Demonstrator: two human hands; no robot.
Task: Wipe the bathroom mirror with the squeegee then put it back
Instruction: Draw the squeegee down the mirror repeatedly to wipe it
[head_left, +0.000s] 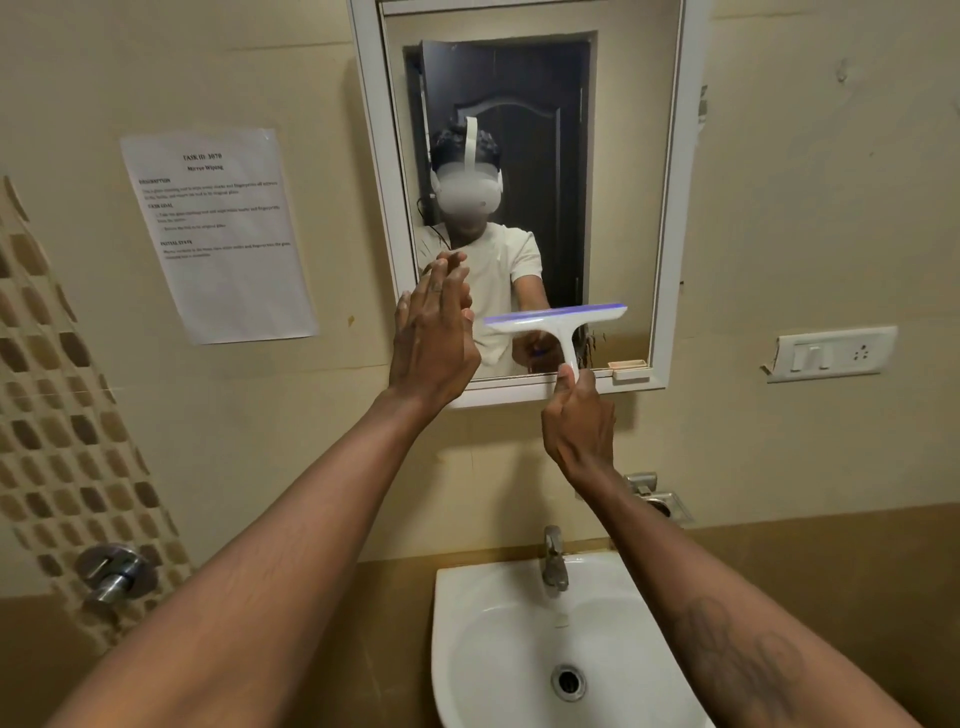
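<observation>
A white squeegee (558, 322) with a purple blade edge lies against the lower part of the white-framed mirror (675, 208), its blade roughly level. My right hand (579, 423) grips the bottom of its handle, just below the mirror's lower frame. Raised flat at the mirror's lower left corner, my left hand (434, 332) has its fingers straight and apart and holds nothing. Whether it touches the glass is unclear.
A white basin (467, 649) with a chrome tap (553, 564) sits directly below. A paper sheet (218, 234) is taped left of the mirror, a switch plate (831, 353) is on the right wall, and a chrome valve (111, 577) is at lower left.
</observation>
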